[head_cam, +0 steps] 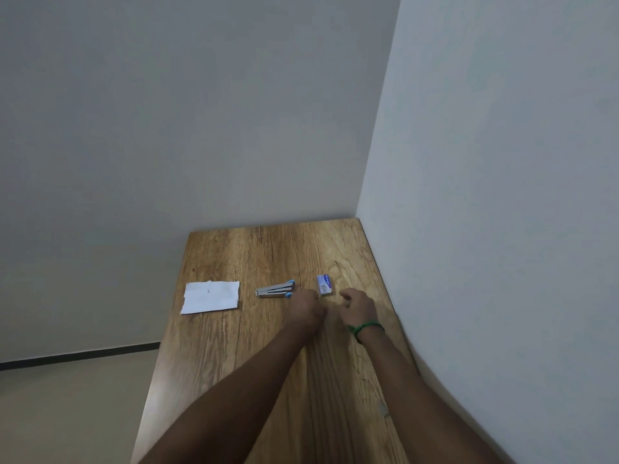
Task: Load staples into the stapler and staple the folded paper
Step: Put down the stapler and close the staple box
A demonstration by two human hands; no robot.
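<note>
A folded white paper (pixel 211 297) lies on the left part of the wooden table (pixel 268 346). A small silver and blue stapler (pixel 275 290) lies on its side in the middle. To its right sits a little purple and white staple box (pixel 325 284). My left hand (pixel 306 309) hovers just below the stapler's right end, fingers curled, turned away from the camera. My right hand (pixel 358 308), with a green band on the wrist, is just below the staple box, fingers loosely curled. What the hands hold, if anything, is hidden.
The table stands in a room corner, with a white wall (pixel 502 195) along its right edge and another behind its far edge. Its left edge drops to a beige floor (pixel 67 413).
</note>
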